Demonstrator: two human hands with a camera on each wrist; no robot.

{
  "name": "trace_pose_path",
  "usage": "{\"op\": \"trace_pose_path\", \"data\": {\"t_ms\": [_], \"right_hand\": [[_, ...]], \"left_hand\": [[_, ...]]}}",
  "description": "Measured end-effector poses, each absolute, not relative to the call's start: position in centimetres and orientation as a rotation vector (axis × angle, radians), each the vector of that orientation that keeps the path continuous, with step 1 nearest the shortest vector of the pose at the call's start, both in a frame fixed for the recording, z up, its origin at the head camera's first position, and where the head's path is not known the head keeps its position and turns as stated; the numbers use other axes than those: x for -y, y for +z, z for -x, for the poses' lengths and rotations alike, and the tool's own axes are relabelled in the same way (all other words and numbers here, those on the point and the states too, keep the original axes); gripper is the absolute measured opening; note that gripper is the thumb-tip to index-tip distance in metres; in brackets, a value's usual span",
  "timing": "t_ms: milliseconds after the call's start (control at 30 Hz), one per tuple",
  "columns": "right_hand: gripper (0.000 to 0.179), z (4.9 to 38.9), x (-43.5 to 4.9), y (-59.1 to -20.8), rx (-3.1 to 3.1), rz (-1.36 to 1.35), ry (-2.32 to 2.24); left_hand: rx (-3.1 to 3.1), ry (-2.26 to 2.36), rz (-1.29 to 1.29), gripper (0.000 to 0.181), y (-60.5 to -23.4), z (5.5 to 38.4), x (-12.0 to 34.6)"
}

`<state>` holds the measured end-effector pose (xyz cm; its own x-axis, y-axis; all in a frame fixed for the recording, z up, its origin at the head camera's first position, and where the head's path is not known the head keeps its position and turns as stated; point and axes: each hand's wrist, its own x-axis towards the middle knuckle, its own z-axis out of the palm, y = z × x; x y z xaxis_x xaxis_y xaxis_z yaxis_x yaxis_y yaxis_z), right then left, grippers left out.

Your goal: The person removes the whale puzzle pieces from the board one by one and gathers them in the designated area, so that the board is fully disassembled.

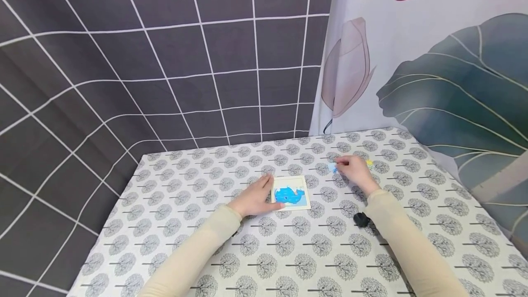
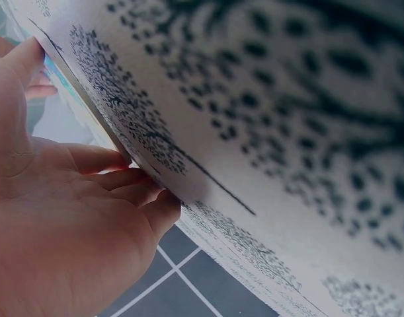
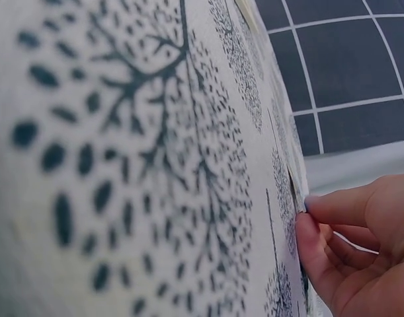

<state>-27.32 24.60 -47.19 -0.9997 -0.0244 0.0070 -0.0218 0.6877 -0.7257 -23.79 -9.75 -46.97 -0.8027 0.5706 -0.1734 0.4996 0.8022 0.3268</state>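
Note:
A square, pale-framed puzzle board [image 1: 288,193] with a blue whale picture lies flat on the patterned cloth. My left hand [image 1: 256,195] rests at its left side, thumb on the lower edge and the other fingers extended along the left edge. In the left wrist view, the fingertips [image 2: 125,160] touch the board's rim. Farther right, my right hand [image 1: 355,172] pinches a small light-blue puzzle piece [image 1: 332,167] between thumb and forefinger, low at the cloth. The right wrist view shows those fingertips [image 3: 310,228] together, the piece mostly hidden.
Just beyond the right hand lies a yellow piece [image 1: 369,163], partly hidden. A small round black object [image 1: 361,219] shows beside the right wrist. A dark checked curtain [image 1: 231,81] and a pale floral curtain [image 1: 363,104] border the tree-patterned tablecloth [image 1: 264,260].

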Motion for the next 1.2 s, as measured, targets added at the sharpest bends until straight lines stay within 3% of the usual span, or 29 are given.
{"op": "trace_pose_path", "data": {"t_ms": [433, 933, 1200], "right_hand": [[0.033, 27.0, -25.3, -47.2, -2.863, 0.073, -1.252], [0.037, 25.6, -27.3, -43.8, -2.938, 0.035, -1.266], [0.035, 25.2, -25.4, -43.9, -2.922, 0.194, -1.274]], "left_hand": [[-2.723, 0.376, -0.854, 0.104, -46.6, 23.6, 9.7], [-2.720, 0.392, -0.858, 0.104, -46.9, 23.8, 9.9], [-2.720, 0.400, -0.861, 0.104, -46.8, 23.8, 9.9]]}}
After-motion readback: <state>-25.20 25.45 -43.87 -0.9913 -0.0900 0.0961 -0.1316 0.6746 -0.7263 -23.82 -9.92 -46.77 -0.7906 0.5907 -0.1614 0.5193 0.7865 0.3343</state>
